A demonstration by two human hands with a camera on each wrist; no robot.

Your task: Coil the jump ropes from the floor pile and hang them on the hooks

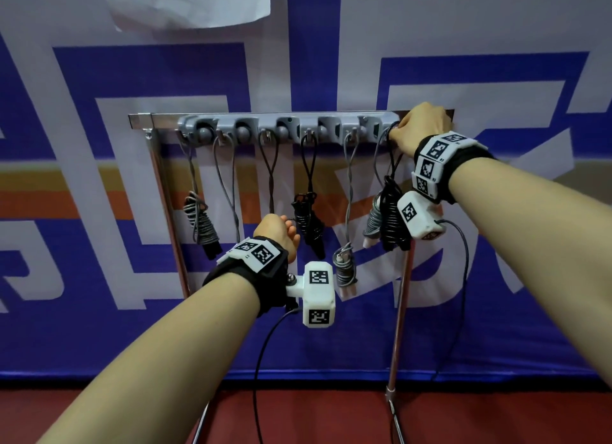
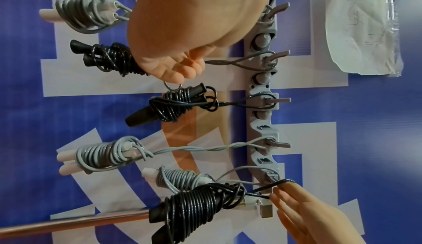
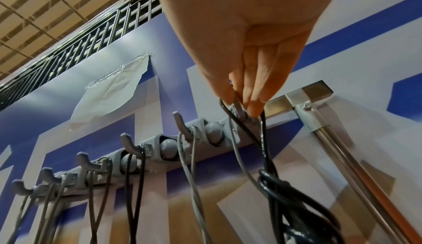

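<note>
A grey hook rail on a metal rack carries several coiled jump ropes, each hanging by a loop. My right hand is up at the rightmost hook and pinches the loop of a black coiled rope against it. A grey coiled rope hangs from that same hook. My left hand is lower, in front of the third rope, with its fingers curled. That rope's strands run in behind the fingers, and a grip cannot be made out.
The rack's metal leg runs down to the red floor just below the right hand. A blue and white banner backs the rack. A taped sheet of paper hangs above the rail.
</note>
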